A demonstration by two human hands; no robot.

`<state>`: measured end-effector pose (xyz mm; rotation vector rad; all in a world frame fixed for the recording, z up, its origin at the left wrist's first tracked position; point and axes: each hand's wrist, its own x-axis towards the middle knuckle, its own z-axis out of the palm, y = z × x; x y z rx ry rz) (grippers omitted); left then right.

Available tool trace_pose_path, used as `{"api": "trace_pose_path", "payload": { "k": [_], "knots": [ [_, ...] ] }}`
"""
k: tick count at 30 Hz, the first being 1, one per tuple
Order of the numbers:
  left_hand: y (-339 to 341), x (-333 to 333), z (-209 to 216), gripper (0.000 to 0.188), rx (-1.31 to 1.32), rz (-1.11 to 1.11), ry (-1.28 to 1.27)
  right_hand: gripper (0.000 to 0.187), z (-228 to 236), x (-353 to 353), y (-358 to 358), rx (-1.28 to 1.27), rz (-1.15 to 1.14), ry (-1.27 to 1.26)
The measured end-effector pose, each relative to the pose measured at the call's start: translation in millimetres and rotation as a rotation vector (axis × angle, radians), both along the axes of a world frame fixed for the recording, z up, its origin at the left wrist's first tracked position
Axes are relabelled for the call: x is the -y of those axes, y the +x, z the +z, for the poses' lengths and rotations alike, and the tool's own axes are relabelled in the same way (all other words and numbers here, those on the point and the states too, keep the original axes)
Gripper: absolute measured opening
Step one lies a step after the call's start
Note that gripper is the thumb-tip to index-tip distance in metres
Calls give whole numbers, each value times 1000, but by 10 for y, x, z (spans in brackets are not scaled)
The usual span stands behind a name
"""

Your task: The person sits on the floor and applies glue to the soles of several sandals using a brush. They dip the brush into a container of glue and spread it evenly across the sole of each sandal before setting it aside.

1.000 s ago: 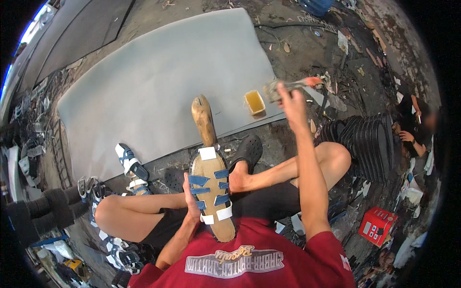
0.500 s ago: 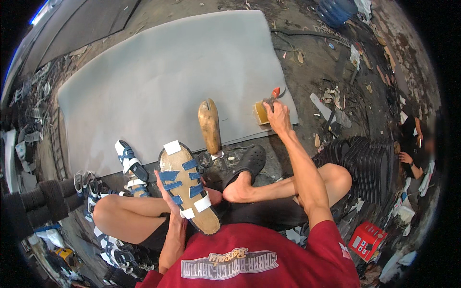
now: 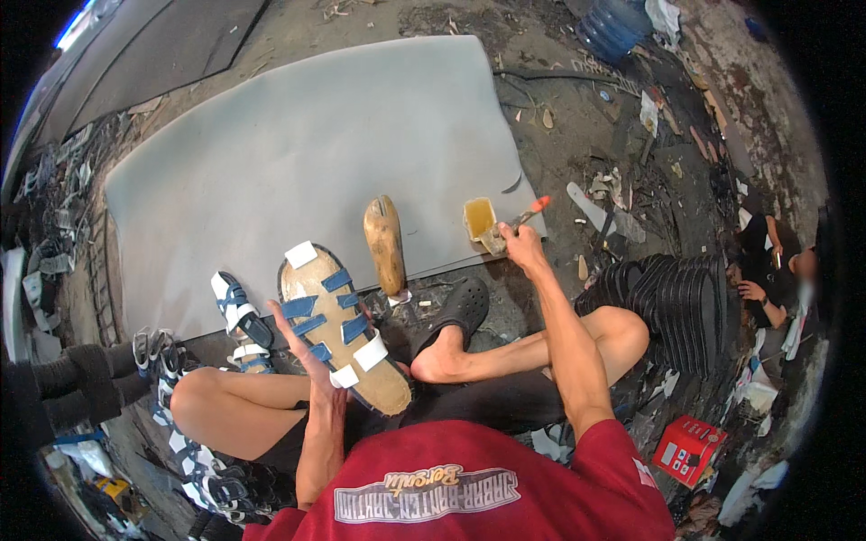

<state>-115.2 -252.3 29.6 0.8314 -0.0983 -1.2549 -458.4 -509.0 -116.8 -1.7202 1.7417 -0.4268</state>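
Littered ground (image 3: 564, 149) is overlaid by a pale sheet (image 3: 271, 162). Over the lap (image 3: 492, 404), a sandal sole (image 3: 330, 309) is clasped edgewise by the left hand (image 3: 317, 374); presumably light and bendable, it is probably best gripped there. Beyond, a brush (image 3: 494, 238) is pinched by the right hand (image 3: 523, 250) at a yellow tub (image 3: 468, 225).

Sandal workshop: blue-strapped sandal (image 3: 332, 317) at eight o'clock, wooden shoe last (image 3: 385, 243) at ten, black soles (image 3: 672, 311) stacked at three.
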Motion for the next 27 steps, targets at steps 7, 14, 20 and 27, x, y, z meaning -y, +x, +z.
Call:
{"api": "trace_pose_path", "payload": {
  "k": [7, 14, 20, 27],
  "knots": [
    [-71, 192, -57, 68, 340, 214, 102, 41, -151, 149, -102, 69, -120, 446],
    [-127, 109, 558, 90, 346, -115, 86, 39, 2079, -382, 731, 1191, 5, 398],
    [-278, 57, 841, 93, 361, -248, 26, 32, 3227, -1355, 1322, 843, 294, -83],
    [-413, 118, 1128, 107, 646, -123, -64, 26, 3066, -1722, 1624, 706, 424, -619]
  ]
}}
